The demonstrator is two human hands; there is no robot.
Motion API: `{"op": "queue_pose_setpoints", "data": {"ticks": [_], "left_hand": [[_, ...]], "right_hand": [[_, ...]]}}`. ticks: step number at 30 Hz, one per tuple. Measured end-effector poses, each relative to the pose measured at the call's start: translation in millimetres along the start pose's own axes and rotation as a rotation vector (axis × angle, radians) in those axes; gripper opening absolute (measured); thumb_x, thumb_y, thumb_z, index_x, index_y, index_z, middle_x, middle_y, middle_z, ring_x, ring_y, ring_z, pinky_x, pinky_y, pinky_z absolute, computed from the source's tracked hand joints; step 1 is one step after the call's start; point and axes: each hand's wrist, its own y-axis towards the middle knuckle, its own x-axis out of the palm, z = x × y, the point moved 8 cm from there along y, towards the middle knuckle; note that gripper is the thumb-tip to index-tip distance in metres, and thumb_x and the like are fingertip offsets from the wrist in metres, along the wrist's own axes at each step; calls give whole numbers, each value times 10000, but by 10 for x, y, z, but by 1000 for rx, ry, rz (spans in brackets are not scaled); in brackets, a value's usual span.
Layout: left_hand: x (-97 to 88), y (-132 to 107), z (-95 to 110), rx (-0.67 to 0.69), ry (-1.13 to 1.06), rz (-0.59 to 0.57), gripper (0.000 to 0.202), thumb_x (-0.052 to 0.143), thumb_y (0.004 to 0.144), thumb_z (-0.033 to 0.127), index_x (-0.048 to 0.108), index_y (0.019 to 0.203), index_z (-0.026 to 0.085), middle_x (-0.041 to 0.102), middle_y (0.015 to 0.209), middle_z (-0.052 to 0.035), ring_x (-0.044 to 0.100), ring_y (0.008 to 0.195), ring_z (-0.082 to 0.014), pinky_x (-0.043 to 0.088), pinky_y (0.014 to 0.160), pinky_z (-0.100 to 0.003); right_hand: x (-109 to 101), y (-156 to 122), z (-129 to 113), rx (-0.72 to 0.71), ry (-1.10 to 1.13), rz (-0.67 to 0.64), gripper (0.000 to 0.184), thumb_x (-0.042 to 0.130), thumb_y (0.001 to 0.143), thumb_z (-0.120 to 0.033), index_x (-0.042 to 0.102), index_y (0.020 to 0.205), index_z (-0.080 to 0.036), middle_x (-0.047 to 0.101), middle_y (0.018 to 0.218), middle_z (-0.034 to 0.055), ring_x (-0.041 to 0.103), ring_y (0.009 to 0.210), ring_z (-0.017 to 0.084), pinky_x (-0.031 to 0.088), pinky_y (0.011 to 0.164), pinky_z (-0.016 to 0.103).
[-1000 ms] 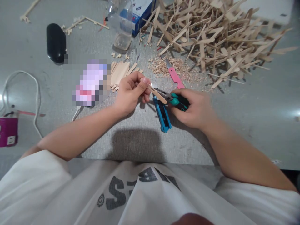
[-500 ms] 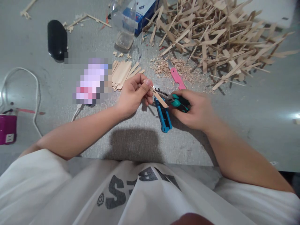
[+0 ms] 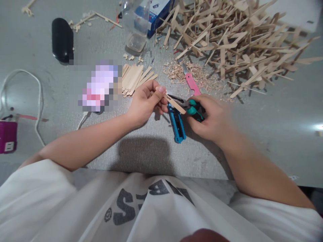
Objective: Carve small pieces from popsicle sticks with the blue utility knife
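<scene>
A: What are the hands doing?

B: The left hand [image 3: 151,99] is pinched closed, thumb against fingers, on one end of a wooden stick [image 3: 179,106]. The right hand [image 3: 212,116] is wrapped around the green-and-black handles of a pair of pliers [image 3: 193,109].

A: And the stick itself?

B: Between the two hands, slanting from the left fingertips toward the right hand. The pliers' metal nose lies alongside it; I can't tell whether it bites the wood.

A: What's closest by?

B: A blue cutter [image 3: 177,126], just below the gap between the hands, on the grey worktop [image 3: 264,124]. Just beyond the left hand is a row of flat sticks [image 3: 131,77]. Past the right hand a pink-handled knife [image 3: 191,83] lies at a scatter of wood shavings [image 3: 174,72].

A: Farther out?

B: A big heap of joined sticks [image 3: 227,40] beyond the right hand; a clear plastic container [image 3: 136,42] and a blue box [image 3: 158,16] beyond the left. Off to the left hand's outer side are a pixelated phone [image 3: 99,84] and a black case [image 3: 62,40].
</scene>
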Motion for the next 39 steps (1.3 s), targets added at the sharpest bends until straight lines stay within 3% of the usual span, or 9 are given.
{"op": "queue_pose_setpoints", "data": {"ticks": [4,7,13,17,24,32,39], "left_hand": [[21,20,-25,-23,-30,-60,472,810,1058,521,470,882,245,671,684,67,695,536,-95,544,492,-198],[41,37,-48,-55,-51,-109,521,823,1044,543,423,875,256,655,671,77,653,508,-86,523,481,-201],[39,46,-41,1,-61,-142,637,884,959,644,388,859,258,628,679,74,614,486,-86,446,452,-206],[37,31,-63,14,-64,-105,603,851,988,627,385,886,258,604,673,93,612,492,-76,419,459,-187],[25,1,-63,26,-61,-47,489,809,1046,574,443,968,258,601,656,113,602,481,-77,425,456,-192],[16,-5,-59,79,-11,-62,486,767,1077,575,437,922,253,594,685,85,613,493,-82,394,458,-204],[45,-18,13,121,15,-107,560,783,1037,653,423,873,257,621,673,71,597,484,-86,419,454,-207]], "right_hand": [[-70,-7,-24,-80,-99,64,335,640,798,-238,686,1130,-227,828,1026,161,790,906,385,604,768,513],[-77,-16,16,-32,-86,51,321,663,806,-240,701,1124,-231,834,1073,176,789,965,403,590,824,539],[26,-2,53,115,180,-133,196,742,852,-280,728,1047,-271,782,842,37,694,680,231,547,641,380],[40,5,63,156,221,-180,204,778,842,-312,744,1036,-257,749,777,15,644,617,207,513,594,356],[1,-41,5,46,17,17,313,659,764,-232,702,1075,-243,813,1008,129,766,908,347,587,800,484],[6,-9,-40,34,115,-48,181,675,828,-235,695,1006,-260,743,807,39,704,698,246,523,641,379],[-49,6,-73,58,135,-87,150,688,827,-201,682,958,-275,682,753,32,649,662,234,496,606,374]]}}
